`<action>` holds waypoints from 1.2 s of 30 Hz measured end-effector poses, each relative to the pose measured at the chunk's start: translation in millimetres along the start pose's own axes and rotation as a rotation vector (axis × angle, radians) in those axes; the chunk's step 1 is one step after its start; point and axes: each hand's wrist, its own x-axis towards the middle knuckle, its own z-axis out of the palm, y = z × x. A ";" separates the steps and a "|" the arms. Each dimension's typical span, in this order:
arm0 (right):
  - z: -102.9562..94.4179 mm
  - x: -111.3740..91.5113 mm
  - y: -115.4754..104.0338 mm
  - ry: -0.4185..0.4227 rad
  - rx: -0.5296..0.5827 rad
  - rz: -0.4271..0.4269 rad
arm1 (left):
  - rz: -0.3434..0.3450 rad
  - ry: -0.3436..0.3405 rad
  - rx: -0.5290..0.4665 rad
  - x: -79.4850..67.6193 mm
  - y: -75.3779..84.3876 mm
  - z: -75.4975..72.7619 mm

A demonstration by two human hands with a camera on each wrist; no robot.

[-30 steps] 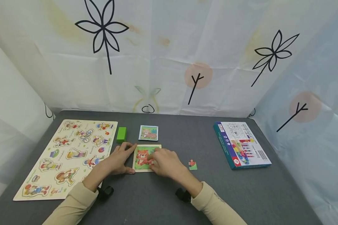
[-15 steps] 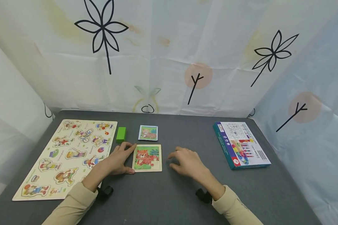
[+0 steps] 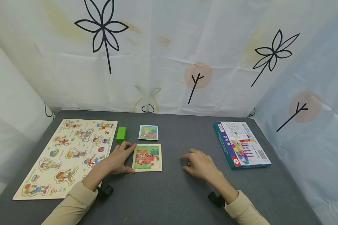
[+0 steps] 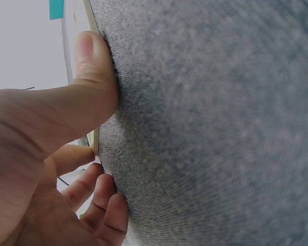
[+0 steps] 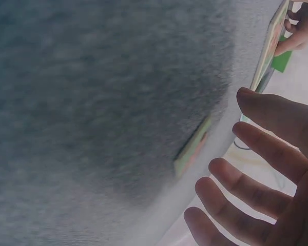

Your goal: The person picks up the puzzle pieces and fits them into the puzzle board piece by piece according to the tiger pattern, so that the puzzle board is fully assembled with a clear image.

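A small square puzzle board (image 3: 147,168) with a tiger picture lies mid-table, a bare pale gap at its lower right. My left hand (image 3: 119,160) holds its left side, thumb at the near corner and index finger at the far corner. In the left wrist view the thumb (image 4: 95,72) lies along the board's edge. My right hand (image 3: 200,164) hovers with fingers spread over a loose puzzle piece (image 3: 190,163), mostly hidden beneath it in the head view. The right wrist view shows that piece (image 5: 192,148) on the cloth, apart from the fingertips (image 5: 223,166).
Behind the board lie a small picture card (image 3: 148,132) and a green block (image 3: 121,134). A large figure puzzle board (image 3: 53,156) covers the left side. On the right lies a teal-edged box (image 3: 245,145). White printed cloth (image 3: 169,47) walls the dark table.
My right hand has moved off the tiger puzzle board and rightward to above the loose piece. The left hand stays at the board's left side.
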 end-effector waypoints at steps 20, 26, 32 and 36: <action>-0.5 -8.2 13.7 -0.052 0.062 0.070 | 0.016 0.003 0.005 -1.7 1.5 -3.5; -4.3 -10.1 13.7 -0.055 0.069 0.056 | 0.008 -0.004 0.000 -0.8 1.3 -2.5; -3.8 -9.8 15.0 -0.046 0.066 0.058 | 0.005 -0.009 0.003 -0.6 0.5 -2.0; -3.4 -8.7 15.1 -0.048 0.072 0.066 | 0.005 -0.011 0.007 -0.7 0.1 -2.0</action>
